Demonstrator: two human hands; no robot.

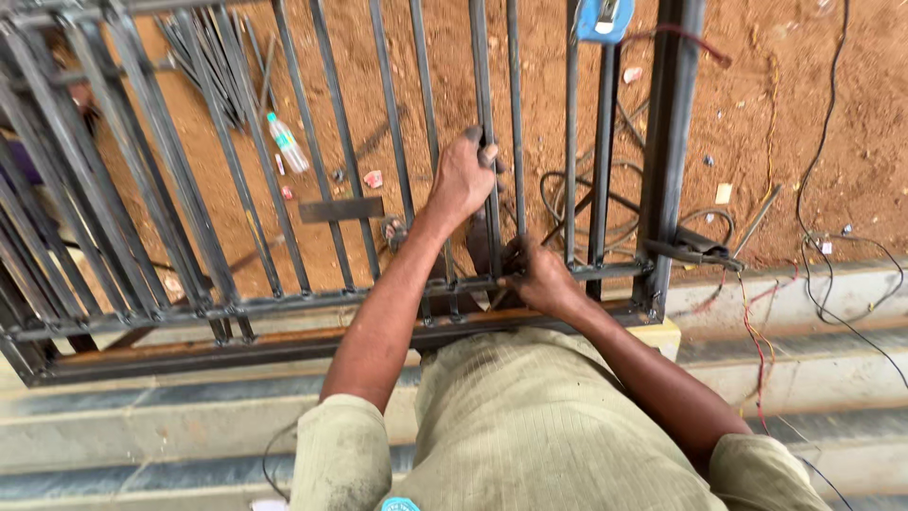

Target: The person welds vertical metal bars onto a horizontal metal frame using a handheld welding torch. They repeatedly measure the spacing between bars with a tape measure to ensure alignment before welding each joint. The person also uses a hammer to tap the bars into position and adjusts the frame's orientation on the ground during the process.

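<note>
Steel grille [284, 303] lies flat over red soil. Left hand [463, 175] closes around an upright bar [484, 95], apparently steadying it, while right hand [534, 274] curls at that bar's joint with the cross rail [605, 270]; what it grips is unclear.

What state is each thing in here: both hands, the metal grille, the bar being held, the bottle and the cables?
Left hand: closed around an upright bar.
Right hand: closed at the foot of the bars, by the lower rail; what it holds is hidden.
Upright bar: gripped, standing in the grille.
Metal grille: lying tilted on a concrete step.
Plastic bottle: lying on the dirt.
Cables: loose, trailing over the ground.
</note>
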